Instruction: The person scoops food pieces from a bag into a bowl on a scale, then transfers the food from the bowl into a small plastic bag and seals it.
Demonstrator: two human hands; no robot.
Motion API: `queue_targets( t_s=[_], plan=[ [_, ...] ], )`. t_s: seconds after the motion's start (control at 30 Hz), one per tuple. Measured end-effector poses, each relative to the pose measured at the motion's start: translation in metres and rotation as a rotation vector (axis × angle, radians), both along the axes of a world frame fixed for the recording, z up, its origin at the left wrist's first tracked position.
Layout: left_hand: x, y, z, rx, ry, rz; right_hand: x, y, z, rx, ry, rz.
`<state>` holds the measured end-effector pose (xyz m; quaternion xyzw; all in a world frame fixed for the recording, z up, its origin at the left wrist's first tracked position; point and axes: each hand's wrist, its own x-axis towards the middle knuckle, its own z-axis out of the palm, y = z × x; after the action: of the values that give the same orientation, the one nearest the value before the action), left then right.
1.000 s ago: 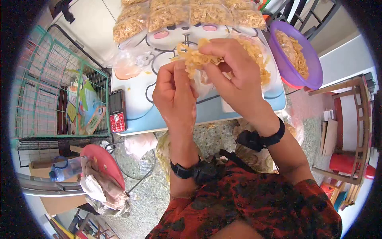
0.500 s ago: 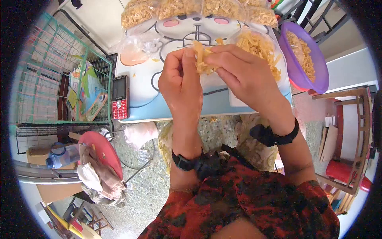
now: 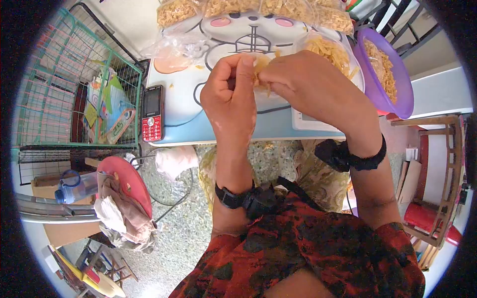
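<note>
Over the table, my two hands meet at a small bunch of yellow strips (image 3: 261,63), partly hidden by the fingers. My left hand (image 3: 229,92) is closed, its thumb and forefinger pinched at the left side of the bunch. From the right, my right hand (image 3: 318,82) pinches the other side, its back turned up and its fingertips mostly covered. Just beyond my right hand lies a heap of similar yellow strips (image 3: 330,51) on a pale round holder. Under my right forearm shows the corner of a white flat device (image 3: 309,124).
Filled clear bags (image 3: 233,7) line the table's far side. Crumpled plastic bags (image 3: 181,45) lie left of my hands, near a red-and-black phone (image 3: 152,113). A purple basin (image 3: 405,102) with strips stands right. A green wire cage (image 3: 74,84) and a red stool (image 3: 130,181) are left.
My right hand has turned so its back faces up and now hides more of the strips. My left hand keeps its pinch. The whole view has shifted slightly.
</note>
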<state>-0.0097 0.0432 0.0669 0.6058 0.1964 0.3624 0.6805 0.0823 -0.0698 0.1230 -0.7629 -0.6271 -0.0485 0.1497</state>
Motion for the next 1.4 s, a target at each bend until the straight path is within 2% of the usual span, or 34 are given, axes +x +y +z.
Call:
queue_targets(
  t_s=[0.1,0.2,0.23,0.33,0.43,0.53,0.63,0.73,0.83,0.93,1.03,1.13,1.23,1.33,1.4],
  plan=[
    [-0.001,0.001,0.0,0.045,-0.024,-0.018,0.003,0.005,-0.004,-0.057,0.03,-0.036],
    [0.003,-0.003,-0.004,0.02,-0.152,-0.055,-0.001,0.01,-0.004,-0.14,0.037,-0.1],
    [0.003,-0.002,-0.003,-0.018,-0.127,-0.046,-0.002,0.012,-0.003,-0.173,0.04,-0.124],
    [0.001,0.003,-0.002,-0.098,-0.049,-0.004,-0.002,0.012,-0.005,-0.081,0.111,-0.04],
    [0.003,0.01,-0.013,-0.135,-0.017,0.038,-0.002,0.013,-0.011,0.046,0.12,-0.1],
    [0.004,0.011,-0.017,-0.188,-0.056,0.024,-0.007,0.015,-0.006,0.06,0.173,-0.164],
    [0.003,0.01,-0.014,-0.18,-0.042,0.003,-0.004,0.017,-0.002,-0.033,0.124,-0.038],
    [-0.001,0.007,-0.005,-0.124,0.006,-0.025,0.001,0.012,-0.014,-0.182,0.067,-0.077],
    [0.0,0.006,-0.007,-0.1,0.001,-0.024,-0.001,0.011,-0.017,-0.172,0.058,-0.075],
    [0.004,0.012,-0.016,-0.113,0.021,0.051,-0.005,0.012,-0.014,0.097,0.094,-0.015],
    [0.003,0.016,-0.018,-0.142,0.047,0.094,-0.011,0.016,-0.004,0.234,0.281,-0.071],
    [0.004,0.018,-0.022,-0.178,-0.003,0.085,-0.015,0.017,0.004,0.128,0.421,-0.126],
    [0.004,0.018,-0.026,-0.209,-0.059,0.055,-0.012,0.022,-0.007,0.227,0.401,-0.111],
    [0.005,0.019,-0.029,-0.178,-0.071,0.046,-0.007,0.026,-0.011,0.384,0.255,-0.04],
    [0.003,0.019,-0.027,-0.157,-0.026,0.071,-0.006,0.026,-0.004,0.465,0.238,-0.157]
  ],
)
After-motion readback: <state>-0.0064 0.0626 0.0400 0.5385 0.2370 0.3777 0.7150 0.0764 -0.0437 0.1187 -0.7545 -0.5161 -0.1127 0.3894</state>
